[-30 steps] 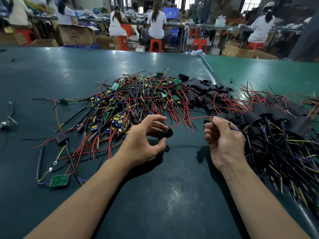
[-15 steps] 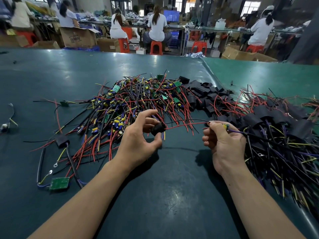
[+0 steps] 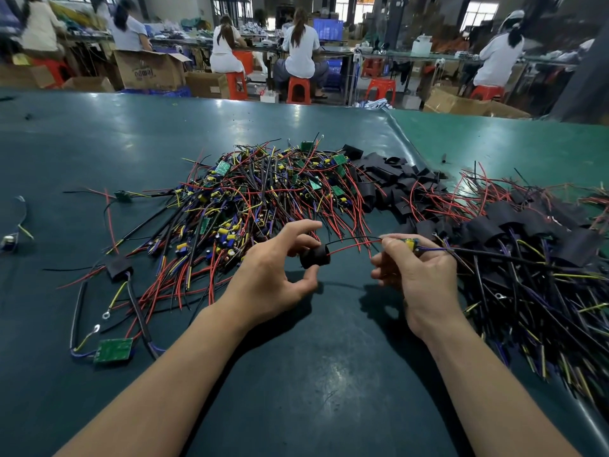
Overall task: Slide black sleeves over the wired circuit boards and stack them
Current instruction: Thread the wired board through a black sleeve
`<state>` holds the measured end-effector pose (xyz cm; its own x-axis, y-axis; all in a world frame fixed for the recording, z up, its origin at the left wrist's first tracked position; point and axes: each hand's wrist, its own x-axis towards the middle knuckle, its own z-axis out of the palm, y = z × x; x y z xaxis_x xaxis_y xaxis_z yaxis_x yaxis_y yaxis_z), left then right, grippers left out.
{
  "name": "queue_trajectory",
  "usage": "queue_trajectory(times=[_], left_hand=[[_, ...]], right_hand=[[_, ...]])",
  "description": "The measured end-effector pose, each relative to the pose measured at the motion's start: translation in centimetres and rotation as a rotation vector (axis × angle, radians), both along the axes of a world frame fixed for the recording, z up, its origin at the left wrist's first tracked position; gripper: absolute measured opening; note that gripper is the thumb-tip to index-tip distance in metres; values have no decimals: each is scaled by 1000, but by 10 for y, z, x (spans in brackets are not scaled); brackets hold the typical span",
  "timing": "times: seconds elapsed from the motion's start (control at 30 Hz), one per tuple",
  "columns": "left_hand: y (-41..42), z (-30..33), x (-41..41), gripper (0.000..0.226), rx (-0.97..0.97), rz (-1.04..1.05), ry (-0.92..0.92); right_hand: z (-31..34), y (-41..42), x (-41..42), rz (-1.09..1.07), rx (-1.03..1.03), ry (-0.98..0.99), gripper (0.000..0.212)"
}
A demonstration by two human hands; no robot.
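Note:
My left hand (image 3: pixel 273 275) pinches a short black sleeve (image 3: pixel 314 256) between thumb and fingers, above the table. A red and a black wire run out of the sleeve's open end to a small circuit board (image 3: pixel 410 244) with yellow parts. My right hand (image 3: pixel 415 275) grips that board. Purple and black leads trail from the board to the right. A heap of bare wired boards (image 3: pixel 263 199) lies behind my left hand. Loose black sleeves (image 3: pixel 395 183) lie behind centre. Sleeved boards (image 3: pixel 527 245) are piled at the right.
The dark green table mat (image 3: pixel 313 374) runs under everything. One sleeved board (image 3: pixel 118 268) and a bare green board (image 3: pixel 112 349) with ring-terminal leads lie at the near left. A small part (image 3: pixel 8 240) sits at the far left edge. People sit on red stools at benches behind.
The sleeve has slid along the red and black wires, away from my left palm toward the board. My right hand has turned, and the yellow-topped board now shows above its fingers.

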<state>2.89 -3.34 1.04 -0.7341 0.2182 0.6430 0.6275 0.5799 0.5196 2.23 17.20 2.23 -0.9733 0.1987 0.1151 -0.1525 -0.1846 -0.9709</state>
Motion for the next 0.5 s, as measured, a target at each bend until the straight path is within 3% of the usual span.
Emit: queue_trajectory(times=[0.03, 0.17, 0.33, 0.5], left_hand=[[0, 1, 1, 61, -26, -24, 8], [4, 7, 5, 61, -145, -38, 89], [11, 12, 4, 59, -338, 11, 253], [16, 9, 7, 54, -228, -35, 176]], right_hand=[[1, -2, 2, 70, 0, -9, 5], [2, -8, 8, 328, 18, -27, 30], [0, -7, 8, 294, 214, 91, 23], [2, -6, 7, 389, 53, 34, 17]])
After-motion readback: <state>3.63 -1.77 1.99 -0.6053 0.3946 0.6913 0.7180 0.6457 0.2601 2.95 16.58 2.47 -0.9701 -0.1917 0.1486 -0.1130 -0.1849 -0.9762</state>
